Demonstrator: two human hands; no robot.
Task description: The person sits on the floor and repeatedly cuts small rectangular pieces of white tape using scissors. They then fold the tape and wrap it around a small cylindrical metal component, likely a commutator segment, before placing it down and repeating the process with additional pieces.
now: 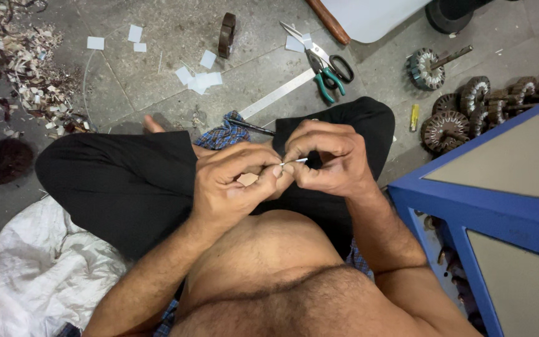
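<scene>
Both hands meet over the lap: left hand (235,181) and right hand (325,159) each pinch one small white strip (296,161) between thumb and fingertips, the strip bridging the gap between them. Beyond the knees, on the stone floor (157,31), lie scissors (325,65), a metal ruler (276,95), white paper squares (198,80) and wound rotors (447,128). A blue frame (488,209) stands at right.

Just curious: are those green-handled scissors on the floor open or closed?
Open. The scissors lie flat on the floor with their blades spread apart, near white paper squares.
</scene>
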